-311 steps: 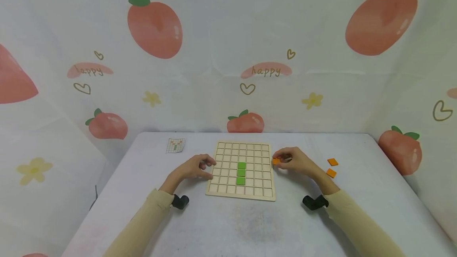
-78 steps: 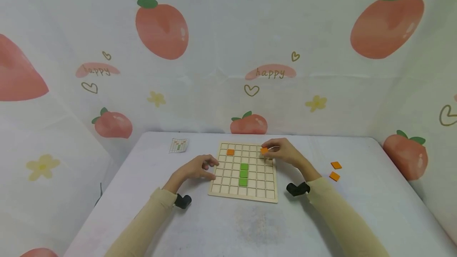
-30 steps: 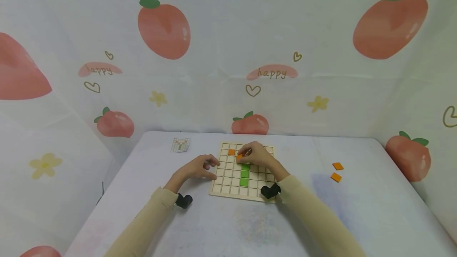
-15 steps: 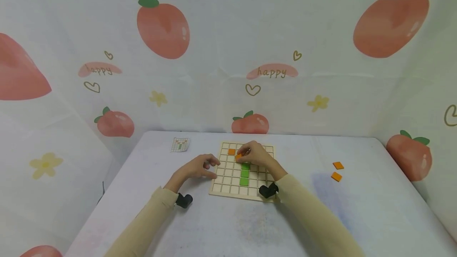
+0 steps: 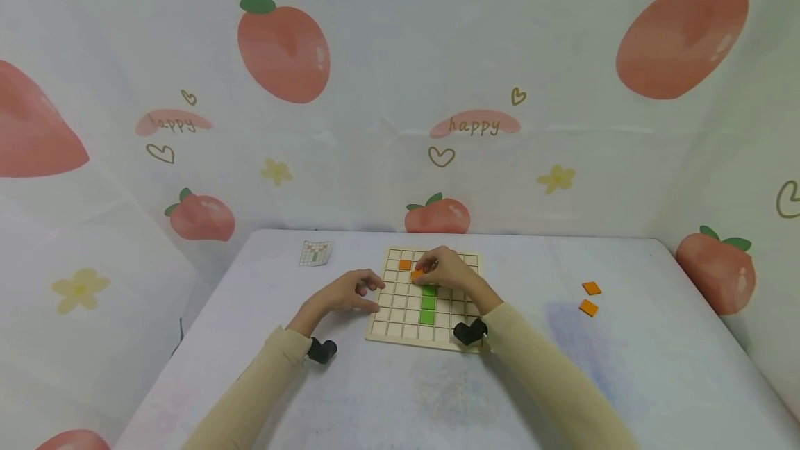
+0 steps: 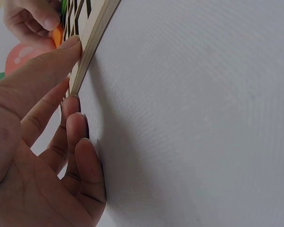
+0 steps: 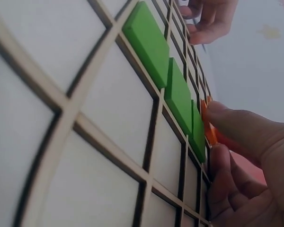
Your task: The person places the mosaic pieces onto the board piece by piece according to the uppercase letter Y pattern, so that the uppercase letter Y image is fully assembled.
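A wooden grid board (image 5: 392, 330) lies on the table. Three green square tiles (image 5: 428, 303) sit in one of its columns, and an orange tile (image 5: 405, 265) fills a cell near the far left. My right hand (image 5: 448, 272) pinches another orange tile (image 5: 417, 275) between thumb and fingers, over the cell diagonally between that tile and the green column; in the right wrist view this orange tile (image 7: 208, 122) stands tilted at the board. My left hand (image 5: 345, 292) touches the board's left edge with its thumb and fingertips, loosely spread, as the left wrist view shows the thumb (image 6: 68, 45) on the rim.
Two loose orange tiles (image 5: 590, 298) lie on the table to the right. A small paper card (image 5: 315, 253) with a printed coloured grid lies at the back left. A patterned cloth (image 5: 375, 89) hangs behind the table.
An orange tile now sits in the far-left part of the board. My right hand has carried another one leftward onto the grid, nearly still this last second. The left hand stays at the edge.
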{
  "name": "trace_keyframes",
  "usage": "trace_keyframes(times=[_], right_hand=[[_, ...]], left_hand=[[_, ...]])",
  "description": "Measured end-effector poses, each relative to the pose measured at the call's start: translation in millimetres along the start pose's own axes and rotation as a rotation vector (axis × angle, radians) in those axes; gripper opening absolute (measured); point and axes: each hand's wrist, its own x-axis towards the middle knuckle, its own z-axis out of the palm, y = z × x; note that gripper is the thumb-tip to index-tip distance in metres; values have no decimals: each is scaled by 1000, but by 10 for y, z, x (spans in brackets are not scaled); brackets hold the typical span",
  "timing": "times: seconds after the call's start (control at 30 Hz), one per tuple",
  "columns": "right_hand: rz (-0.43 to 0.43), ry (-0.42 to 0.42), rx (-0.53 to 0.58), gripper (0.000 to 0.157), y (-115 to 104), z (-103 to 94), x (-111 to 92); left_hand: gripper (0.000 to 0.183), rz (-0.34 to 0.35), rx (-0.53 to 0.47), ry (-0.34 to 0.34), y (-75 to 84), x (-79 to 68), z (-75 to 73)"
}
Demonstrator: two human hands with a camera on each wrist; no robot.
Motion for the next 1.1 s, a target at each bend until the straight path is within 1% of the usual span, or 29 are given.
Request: trace_keyframes(times=[0.2,0.3,0.4,0.67,0.87,1.1], right_hand=[[-58,-6,-4,17,16,-33,-5],[-70,-6,-13,14,24,-33,-2],[-68,-10,-6,13,24,-30,1],[-39,-26,12,15,20,-3,5],[-48,-32,14,15,19,7,11],[-31,-29,30,14,-1,2,6]], left_hand=[[41,-14,-9,5,12,0,-7],[41,-11,-5,5,13,-4,-5],[42,-3,-1,4,8,-2,-1],[41,-13,-9,5,18,-3,-5],[42,-14,-8,3,14,-10,7],[42,-17,-4,7,22,-12,14]])
